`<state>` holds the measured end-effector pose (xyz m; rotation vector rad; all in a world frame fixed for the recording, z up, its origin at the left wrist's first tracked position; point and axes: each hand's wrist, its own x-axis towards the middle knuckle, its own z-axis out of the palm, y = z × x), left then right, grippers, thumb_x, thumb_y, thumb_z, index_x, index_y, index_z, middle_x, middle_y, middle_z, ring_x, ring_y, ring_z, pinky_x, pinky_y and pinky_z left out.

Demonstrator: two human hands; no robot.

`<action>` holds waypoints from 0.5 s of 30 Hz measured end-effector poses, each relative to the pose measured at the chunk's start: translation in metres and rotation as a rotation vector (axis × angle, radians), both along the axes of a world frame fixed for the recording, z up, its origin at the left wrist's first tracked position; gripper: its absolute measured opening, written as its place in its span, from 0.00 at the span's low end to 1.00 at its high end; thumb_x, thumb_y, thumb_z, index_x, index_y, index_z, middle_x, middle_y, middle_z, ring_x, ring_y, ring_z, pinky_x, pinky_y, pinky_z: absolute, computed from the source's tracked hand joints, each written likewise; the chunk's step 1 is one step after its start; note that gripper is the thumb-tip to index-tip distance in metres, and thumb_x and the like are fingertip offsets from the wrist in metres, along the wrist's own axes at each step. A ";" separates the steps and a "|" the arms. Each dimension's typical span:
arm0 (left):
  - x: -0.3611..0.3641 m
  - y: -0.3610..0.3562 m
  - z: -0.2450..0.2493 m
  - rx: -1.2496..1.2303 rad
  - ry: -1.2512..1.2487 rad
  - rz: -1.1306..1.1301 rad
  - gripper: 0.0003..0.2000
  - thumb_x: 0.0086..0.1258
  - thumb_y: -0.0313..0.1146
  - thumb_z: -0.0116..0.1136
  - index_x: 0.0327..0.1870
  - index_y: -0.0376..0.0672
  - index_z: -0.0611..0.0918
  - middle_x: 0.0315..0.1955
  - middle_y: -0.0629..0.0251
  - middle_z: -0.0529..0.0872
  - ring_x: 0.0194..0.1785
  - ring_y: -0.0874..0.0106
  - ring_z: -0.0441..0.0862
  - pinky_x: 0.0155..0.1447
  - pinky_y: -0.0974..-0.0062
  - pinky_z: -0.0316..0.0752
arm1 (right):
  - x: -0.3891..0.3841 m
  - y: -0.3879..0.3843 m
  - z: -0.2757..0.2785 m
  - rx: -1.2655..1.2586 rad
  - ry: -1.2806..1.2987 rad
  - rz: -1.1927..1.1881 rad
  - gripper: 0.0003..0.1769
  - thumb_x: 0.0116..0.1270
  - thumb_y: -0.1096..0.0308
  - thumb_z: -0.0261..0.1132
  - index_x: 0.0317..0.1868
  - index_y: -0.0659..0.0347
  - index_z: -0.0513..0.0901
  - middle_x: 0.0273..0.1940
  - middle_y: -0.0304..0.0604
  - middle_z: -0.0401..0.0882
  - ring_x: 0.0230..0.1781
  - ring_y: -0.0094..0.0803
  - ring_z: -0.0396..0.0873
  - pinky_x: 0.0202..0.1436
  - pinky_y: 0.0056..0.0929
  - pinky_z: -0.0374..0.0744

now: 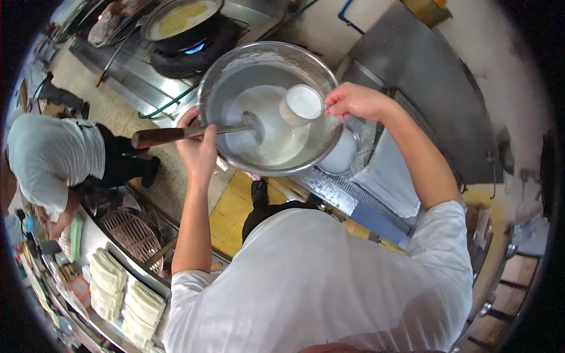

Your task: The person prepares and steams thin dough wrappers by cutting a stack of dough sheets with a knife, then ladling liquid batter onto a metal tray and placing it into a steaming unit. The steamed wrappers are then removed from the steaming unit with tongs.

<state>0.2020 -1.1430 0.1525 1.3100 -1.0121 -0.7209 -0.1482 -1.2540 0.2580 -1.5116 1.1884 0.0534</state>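
Observation:
A large steel mixing bowl (329, 65) holds a whitish, milky liquid (276, 138). My left hand (197, 147) is closed around the handle of a wooden-handled ladle (159, 137) at the bowl's left rim, its fingers right at that rim. The ladle's head rests in the liquid. Over the bowl's right side, my right hand (356, 101) pinches the edge of a small metal cup (292, 117), which is filled with something white. The cup overlaps the liquid in this view.
Beyond the bowl, a wok (182, 20) of yellowish food sits over a lit blue flame. A white round container (341, 154) stands below the bowl's right rim. At left, a person (56, 156) bends over a counter with stacked white sheets (141, 309) and a woven basket (132, 232).

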 end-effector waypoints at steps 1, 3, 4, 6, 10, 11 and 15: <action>-0.002 0.003 -0.007 0.013 -0.136 0.046 0.22 0.64 0.22 0.65 0.59 0.31 0.76 0.61 0.50 0.76 0.66 0.60 0.74 0.70 0.63 0.68 | -0.011 0.007 0.011 -0.020 -0.014 -0.008 0.09 0.68 0.72 0.65 0.43 0.67 0.87 0.28 0.34 0.78 0.29 0.21 0.72 0.34 0.23 0.71; -0.005 0.009 -0.016 0.028 -0.305 0.109 0.25 0.67 0.29 0.69 0.62 0.30 0.74 0.61 0.47 0.75 0.67 0.56 0.72 0.74 0.60 0.62 | -0.036 0.022 0.027 -0.060 -0.020 -0.035 0.11 0.67 0.72 0.64 0.45 0.69 0.87 0.28 0.34 0.78 0.29 0.21 0.71 0.34 0.23 0.70; -0.011 0.015 -0.018 0.000 -0.417 0.144 0.25 0.70 0.32 0.67 0.64 0.30 0.73 0.60 0.47 0.76 0.67 0.56 0.72 0.74 0.60 0.62 | -0.050 0.031 0.035 -0.064 -0.024 -0.060 0.11 0.67 0.72 0.64 0.45 0.69 0.87 0.28 0.34 0.78 0.29 0.21 0.71 0.34 0.23 0.70; -0.019 0.027 -0.029 0.041 -0.402 0.174 0.23 0.75 0.35 0.62 0.65 0.31 0.72 0.58 0.50 0.76 0.64 0.60 0.74 0.71 0.62 0.65 | -0.081 0.050 0.047 -0.109 -0.006 -0.074 0.11 0.68 0.71 0.64 0.45 0.70 0.87 0.28 0.34 0.78 0.29 0.21 0.70 0.34 0.23 0.70; -0.030 0.067 -0.074 0.014 -0.016 0.315 0.17 0.83 0.41 0.51 0.56 0.33 0.72 0.51 0.59 0.76 0.55 0.69 0.76 0.63 0.68 0.73 | -0.164 0.092 0.043 -0.157 -0.009 -0.192 0.10 0.68 0.72 0.64 0.44 0.70 0.86 0.26 0.32 0.76 0.28 0.19 0.69 0.33 0.23 0.69; -0.036 0.081 -0.085 0.009 -0.002 0.322 0.16 0.83 0.41 0.50 0.53 0.34 0.72 0.49 0.60 0.76 0.52 0.70 0.76 0.60 0.68 0.74 | -0.185 0.104 0.040 -0.159 -0.011 -0.216 0.10 0.68 0.72 0.64 0.44 0.70 0.86 0.26 0.32 0.76 0.28 0.19 0.69 0.33 0.23 0.69; -0.079 0.140 -0.118 0.117 0.009 0.294 0.13 0.83 0.39 0.49 0.49 0.36 0.72 0.40 0.64 0.76 0.41 0.74 0.76 0.48 0.72 0.77 | -0.276 0.152 0.010 -0.140 0.034 -0.418 0.09 0.68 0.70 0.64 0.41 0.69 0.86 0.25 0.32 0.75 0.26 0.19 0.69 0.32 0.23 0.69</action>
